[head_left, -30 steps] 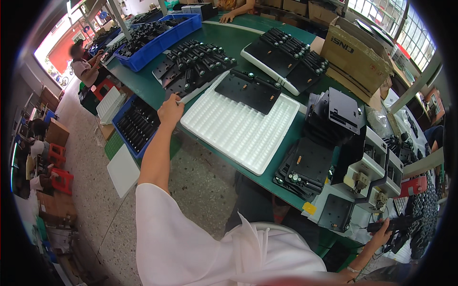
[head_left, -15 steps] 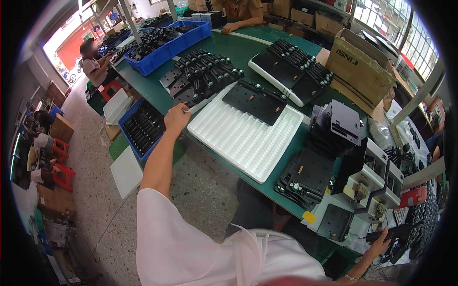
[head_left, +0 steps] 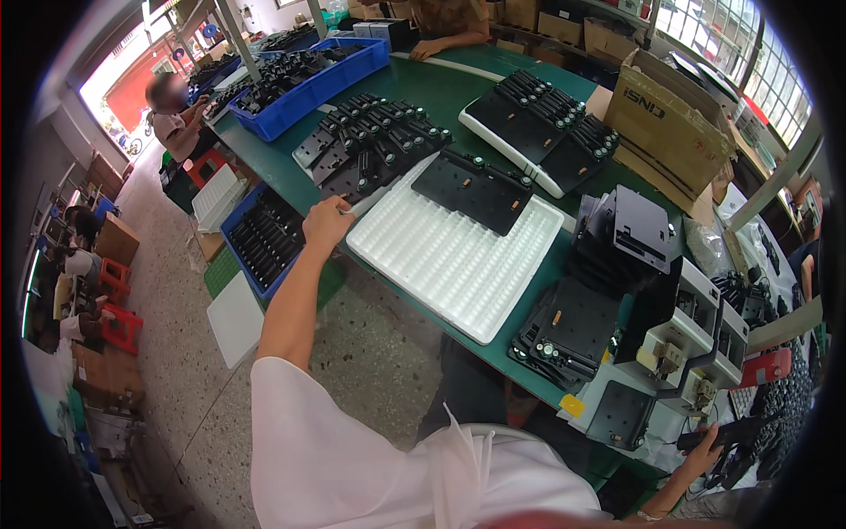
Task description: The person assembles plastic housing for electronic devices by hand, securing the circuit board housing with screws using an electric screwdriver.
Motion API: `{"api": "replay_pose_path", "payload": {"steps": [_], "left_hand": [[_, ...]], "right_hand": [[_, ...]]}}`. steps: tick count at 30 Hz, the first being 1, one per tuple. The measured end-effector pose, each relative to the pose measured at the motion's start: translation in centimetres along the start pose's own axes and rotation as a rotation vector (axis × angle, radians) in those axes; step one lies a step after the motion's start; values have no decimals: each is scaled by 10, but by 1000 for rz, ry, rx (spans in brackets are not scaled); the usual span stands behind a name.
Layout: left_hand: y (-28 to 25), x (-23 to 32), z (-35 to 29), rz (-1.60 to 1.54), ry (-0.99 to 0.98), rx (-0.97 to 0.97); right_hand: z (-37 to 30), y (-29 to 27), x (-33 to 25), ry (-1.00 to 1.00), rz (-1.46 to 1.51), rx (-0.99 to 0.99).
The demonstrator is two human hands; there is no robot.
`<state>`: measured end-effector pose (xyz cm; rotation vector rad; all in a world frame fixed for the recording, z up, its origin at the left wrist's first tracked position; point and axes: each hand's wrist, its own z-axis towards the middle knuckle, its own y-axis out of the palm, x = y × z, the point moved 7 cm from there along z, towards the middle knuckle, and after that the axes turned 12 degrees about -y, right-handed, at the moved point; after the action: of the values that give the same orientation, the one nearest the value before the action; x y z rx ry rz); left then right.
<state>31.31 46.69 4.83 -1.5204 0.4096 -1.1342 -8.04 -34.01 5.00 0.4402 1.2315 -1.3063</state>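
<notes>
My left hand [head_left: 327, 222] is closed on the near edge of a white tray [head_left: 354, 210] that carries rows of black plates with rod-like parts [head_left: 374, 137]. Beside it lies a white ribbed plastic tray [head_left: 449, 264], mostly bare, with one black plate assembly [head_left: 474, 190] across its far end. Far to the right, my right hand [head_left: 702, 454] has its fingers around a black part [head_left: 736, 432], whose exact kind I cannot make out. Near that hand, a single black plate [head_left: 619, 413] rests in front of a grey-white bench machine [head_left: 674, 339].
Stacked black plates [head_left: 564, 326] sit left of the machine. Another loaded white tray [head_left: 538, 132], a cardboard box [head_left: 667, 123] and a blue bin of black parts [head_left: 304, 84] stand farther back. A blue crate [head_left: 264, 238] is beside the table; a co-worker's arm [head_left: 454, 37] rests across it.
The view has shifted very slightly. Both my hands stay at the same places, with the left still on the tray edge and the right on the black part.
</notes>
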Motion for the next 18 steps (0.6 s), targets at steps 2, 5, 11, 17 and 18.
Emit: {"api": "replay_pose_path", "payload": {"steps": [2,5,11,17,18], "left_hand": [[1,1,0,-20,2,-1],[1,-1,0,-23,0,-5],[-3,-4,-3,-9,36,-8],[-8,-20,11,-208,61,-64],[-15,-23,14,-207,55,-62]], "right_hand": [[0,0,0,-7,-24,-11],[1,1,1,-19,-21,3],[5,1,8,-3,-70,11],[6,-3,5,36,-98,0],[2,2,-13,-59,-4,-54]]}}
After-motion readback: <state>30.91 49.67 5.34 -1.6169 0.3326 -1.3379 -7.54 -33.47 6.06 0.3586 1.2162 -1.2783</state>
